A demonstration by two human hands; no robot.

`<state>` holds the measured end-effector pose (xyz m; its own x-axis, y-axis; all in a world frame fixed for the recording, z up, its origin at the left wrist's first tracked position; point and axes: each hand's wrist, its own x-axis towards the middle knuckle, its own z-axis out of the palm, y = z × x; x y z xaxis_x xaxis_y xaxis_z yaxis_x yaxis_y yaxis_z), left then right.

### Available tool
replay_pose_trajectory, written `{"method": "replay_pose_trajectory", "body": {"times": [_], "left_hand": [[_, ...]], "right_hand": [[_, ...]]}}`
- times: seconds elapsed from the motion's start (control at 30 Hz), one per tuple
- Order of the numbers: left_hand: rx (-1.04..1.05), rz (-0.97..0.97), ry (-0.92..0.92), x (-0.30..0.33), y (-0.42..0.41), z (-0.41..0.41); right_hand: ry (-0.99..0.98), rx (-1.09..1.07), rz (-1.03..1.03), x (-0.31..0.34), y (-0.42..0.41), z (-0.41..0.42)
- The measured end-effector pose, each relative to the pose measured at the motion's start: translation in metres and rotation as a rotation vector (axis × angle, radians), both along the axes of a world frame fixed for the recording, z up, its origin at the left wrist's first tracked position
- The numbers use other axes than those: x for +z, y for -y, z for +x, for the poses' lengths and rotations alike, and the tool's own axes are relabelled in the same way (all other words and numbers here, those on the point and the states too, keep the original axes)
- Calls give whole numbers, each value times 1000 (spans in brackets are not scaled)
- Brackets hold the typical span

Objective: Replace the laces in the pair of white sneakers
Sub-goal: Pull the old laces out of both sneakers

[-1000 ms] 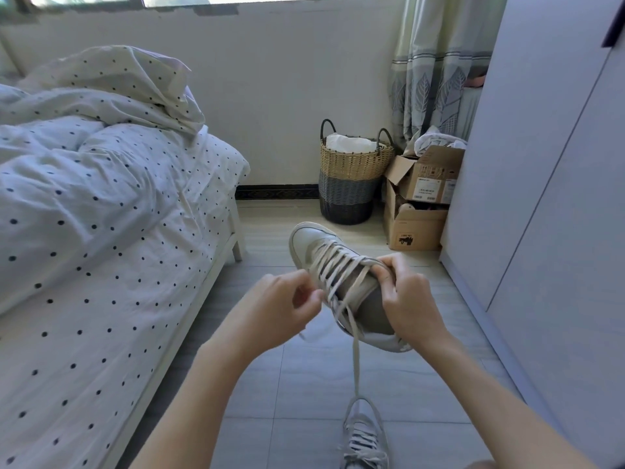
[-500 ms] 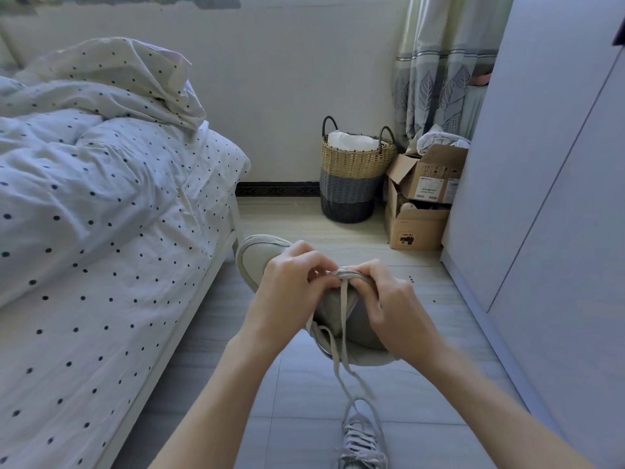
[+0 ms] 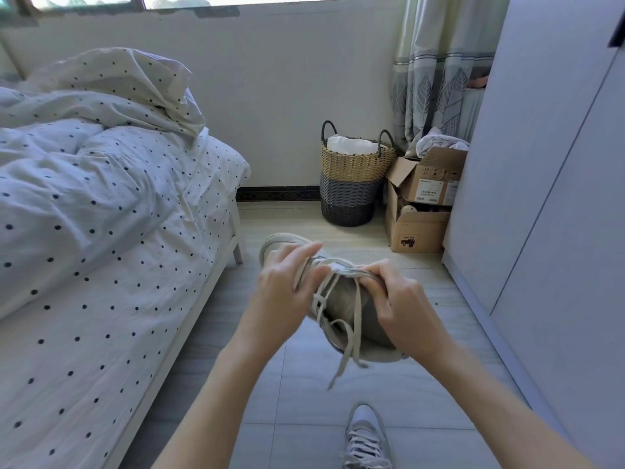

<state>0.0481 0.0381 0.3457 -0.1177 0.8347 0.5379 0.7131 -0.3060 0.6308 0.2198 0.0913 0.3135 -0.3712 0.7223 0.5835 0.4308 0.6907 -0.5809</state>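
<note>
So, sneaker [image 3: 341,299] held mid-air over floor, lace [image 3: 345,346] partly loose, ends dangling. Your left hand [image 3: 280,292] pinching lace near tongue, right hand [image 3: 402,309] gripping collar. Second sneaker [image 3: 367,438] near, on floor, laced. Plenty left.

Bright daylight enters from the window [image 3: 203,0] at twelve o'clock, blown out; soft shadows, edges bowed by wide-angle distortion
</note>
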Motion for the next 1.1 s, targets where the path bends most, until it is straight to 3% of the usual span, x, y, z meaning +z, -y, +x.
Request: {"method": "replay_pose_trajectory", "body": {"times": [0.1,0.23,0.43,0.5,0.67,0.73,0.83,0.9,1.0,1.03,1.07,1.1], "left_hand": [[-18,-60,-67,-7,-2,3],[-28,-208,189,-4,-3,-3],[368,-74,592,0,1,-29],[346,-108,473,-4,0,-33],[65,-115,45,-9,-3,-14],[9,-136,14,-8,-3,-8],[-1,-153,128,-7,-1,-8],[77,-132,319,1,2,-7],[176,50,1019,14,6,-23],[189,95,1176,16,7,-30],[211,74,1176,15,8,-37],[242,-14,1034,12,7,-41]], "right_hand": [[73,74,23,-5,4,0],[137,108,23,-5,6,-1],[56,6,-72,0,-4,4],[69,4,-28,0,-4,5],[151,79,58,0,1,-1],[179,115,73,1,6,-3],[186,141,55,2,9,-4],[175,131,29,2,8,-2],[95,41,-96,3,3,6],[61,7,-127,3,0,9],[36,-22,-142,3,-2,11],[23,-47,-145,2,-4,13]]}}
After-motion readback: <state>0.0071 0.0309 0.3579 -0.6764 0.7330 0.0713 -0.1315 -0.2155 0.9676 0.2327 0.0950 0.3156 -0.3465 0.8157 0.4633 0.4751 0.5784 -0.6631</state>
